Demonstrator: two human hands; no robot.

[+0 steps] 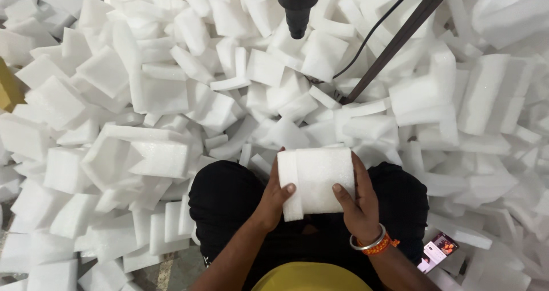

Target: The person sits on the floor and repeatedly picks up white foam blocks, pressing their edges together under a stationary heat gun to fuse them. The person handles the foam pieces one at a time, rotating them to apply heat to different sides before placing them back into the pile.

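White foam pieces [154,96] cover nearly the whole floor, heaped loosely in slabs, blocks and L-shaped offcuts that lie at every angle and overlap one another. Only at the lower left does a patch of bare floor [166,274] show between them. The person sits among the heap with knees apart in black trousers [223,199] and a yellow shirt [309,279] at the bottom edge. Both hands hold one foam block [317,179] just above the lap, between the knees. The left hand [274,202] grips the block's left side, thumb laid across its front face near a narrow strip that runs down that edge. The right hand [357,202] clasps the right side, thumb on the front and fingers wrapped behind; that wrist wears a silver bangle [369,242] and an orange thread band [382,246]. The block stands roughly upright, its top edge level with the nearest loose pieces. At the top centre a dark tool nozzle [297,16] points down over the heap, well apart from the hands. A black cable [372,36] and a brown bar [400,39] slant down from the upper right into the foam. A phone [437,251] with a lit screen lies beside the right knee.
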